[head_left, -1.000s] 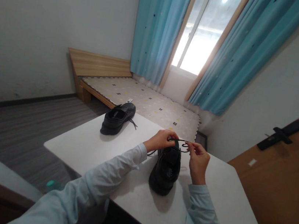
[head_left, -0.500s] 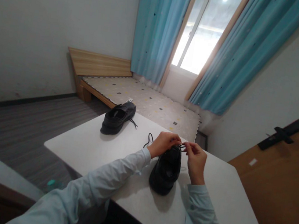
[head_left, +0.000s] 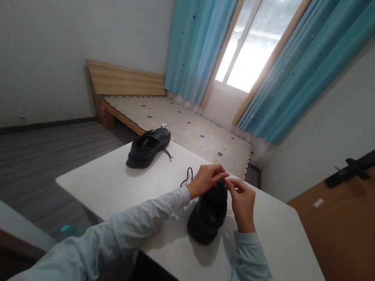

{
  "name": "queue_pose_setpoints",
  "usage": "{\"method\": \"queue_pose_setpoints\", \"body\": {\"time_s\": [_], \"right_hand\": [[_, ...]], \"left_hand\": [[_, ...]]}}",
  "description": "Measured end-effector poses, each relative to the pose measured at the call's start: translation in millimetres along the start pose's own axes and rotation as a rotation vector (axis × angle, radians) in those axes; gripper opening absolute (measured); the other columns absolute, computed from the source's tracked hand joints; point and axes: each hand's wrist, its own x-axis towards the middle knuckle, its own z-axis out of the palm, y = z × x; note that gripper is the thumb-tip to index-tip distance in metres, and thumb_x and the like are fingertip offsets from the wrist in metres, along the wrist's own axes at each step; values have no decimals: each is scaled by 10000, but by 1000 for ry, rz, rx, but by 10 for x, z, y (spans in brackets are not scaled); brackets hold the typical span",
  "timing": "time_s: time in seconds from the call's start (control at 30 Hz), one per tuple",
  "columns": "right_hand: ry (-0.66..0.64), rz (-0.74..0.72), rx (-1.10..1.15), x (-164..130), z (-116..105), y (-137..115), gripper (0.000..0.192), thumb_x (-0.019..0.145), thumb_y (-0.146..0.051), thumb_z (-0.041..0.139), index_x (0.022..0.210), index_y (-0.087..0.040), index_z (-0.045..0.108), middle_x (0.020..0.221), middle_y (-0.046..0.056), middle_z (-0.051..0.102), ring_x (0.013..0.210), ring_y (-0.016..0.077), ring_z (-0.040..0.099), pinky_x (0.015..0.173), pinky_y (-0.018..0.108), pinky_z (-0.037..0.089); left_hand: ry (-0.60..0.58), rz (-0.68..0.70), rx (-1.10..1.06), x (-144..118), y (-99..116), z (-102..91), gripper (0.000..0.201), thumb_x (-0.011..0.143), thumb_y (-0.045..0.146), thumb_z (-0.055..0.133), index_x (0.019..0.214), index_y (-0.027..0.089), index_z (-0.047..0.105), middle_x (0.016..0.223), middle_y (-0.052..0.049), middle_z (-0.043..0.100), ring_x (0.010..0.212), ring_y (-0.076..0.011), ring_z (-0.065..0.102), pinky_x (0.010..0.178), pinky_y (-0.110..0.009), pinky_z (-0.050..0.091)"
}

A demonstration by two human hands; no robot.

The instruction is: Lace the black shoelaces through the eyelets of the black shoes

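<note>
Pinching the black shoelace (head_left: 187,174) over the nearer black lace-up shoe (head_left: 208,215), the left hand (head_left: 207,179) and right hand (head_left: 242,203) nearly meet; which strand each grips is hard to tell. That shoe stands upright on the white table (head_left: 268,263).

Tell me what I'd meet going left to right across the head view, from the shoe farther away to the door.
The black chunky-soled shoe with a trailing lace → the black lace-up shoe nearer the camera → the bare right hand → the brown wooden door.
</note>
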Motion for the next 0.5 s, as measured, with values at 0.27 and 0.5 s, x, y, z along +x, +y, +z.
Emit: {"method": "queue_pose_setpoints", "body": {"time_s": [0.27, 0.5], "right_hand": [[1, 23, 20, 2, 4, -19, 217, 715, -383, 675, 727, -170, 718, 702, 35, 695, 662, 177, 598, 602, 286, 440], [8, 43, 66, -12, 23, -35, 215, 720, -382, 680, 737, -170, 716, 717, 31, 696, 687, 179, 600, 628, 294, 446]], "left_hand": [[15, 19, -25, -12, 19, 20, 329, 856, 458, 500, 830, 171, 658, 572, 34, 585, 533, -89, 540, 551, -189, 390], [50, 41, -35, -19, 31, 47, 315, 843, 454, 525, 808, 169, 653, 562, 33, 586, 523, -86, 533, 559, -191, 392]]}}
